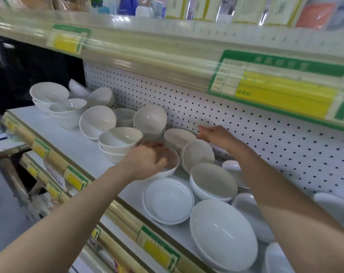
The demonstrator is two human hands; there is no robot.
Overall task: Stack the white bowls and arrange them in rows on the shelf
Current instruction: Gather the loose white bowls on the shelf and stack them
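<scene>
Several white bowls lie scattered on the white shelf (68, 138). My left hand (147, 158) grips the near rim of a small bowl (172, 164) at the shelf's middle, fingers curled into it. My right hand (214, 134) reaches to the back by the pegboard and touches the far rim of a bowl (178, 136) lying there; whether it pinches the rim is unclear. A tilted bowl (197, 154) leans just below that hand. A short stack (119, 140) stands left of my left hand. A rimmed bowl (168, 200) and a big bowl (222, 233) lie nearer me.
The upper shelf's edge with green and yellow price tags (275, 89) overhangs the working space. The pegboard back wall (265, 138) closes the rear. More bowls (49, 93) crowd the far left, and plates (252, 213) lie under my right forearm. Lower shelves (54, 174) show below.
</scene>
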